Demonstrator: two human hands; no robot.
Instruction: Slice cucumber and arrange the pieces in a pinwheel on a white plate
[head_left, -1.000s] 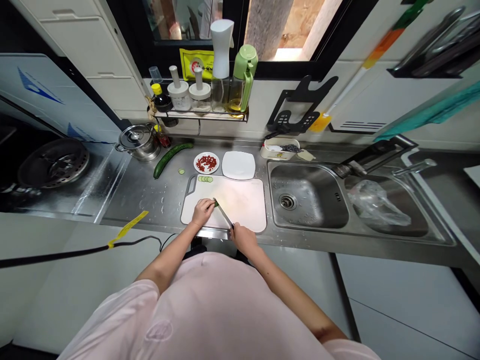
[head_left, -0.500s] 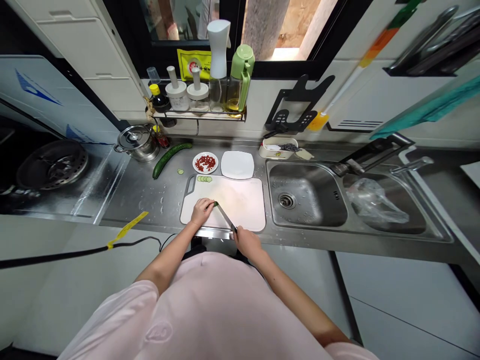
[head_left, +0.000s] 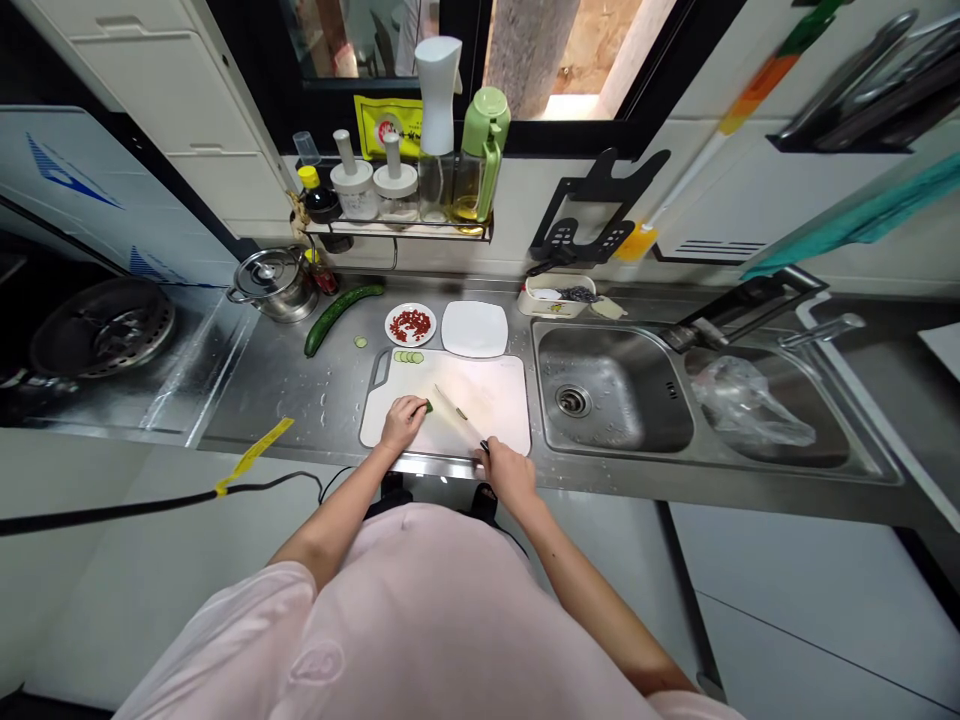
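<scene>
My left hand (head_left: 403, 423) is closed on a small green cucumber piece (head_left: 428, 406) over the white cutting board (head_left: 495, 385). My right hand (head_left: 510, 472) grips the handle of a knife (head_left: 459, 412), whose blade points up and left across the board, a little right of the piece. A bit of green shows on the blade. Several pale green cucumber slices (head_left: 409, 357) lie in a row at the board's upper left, and a single slice (head_left: 361, 342) rests on the steel counter beyond it.
Behind the board stand a plate of chopped red pieces (head_left: 410, 325) and a white square plate (head_left: 474, 329). A whole cucumber (head_left: 341, 313) and steel pot (head_left: 274, 285) are at the left. The sink (head_left: 615, 390) is at the right.
My right hand has moved right with the knife, and the blade is now apart from the piece at my left hand. My left hand has barely moved.
</scene>
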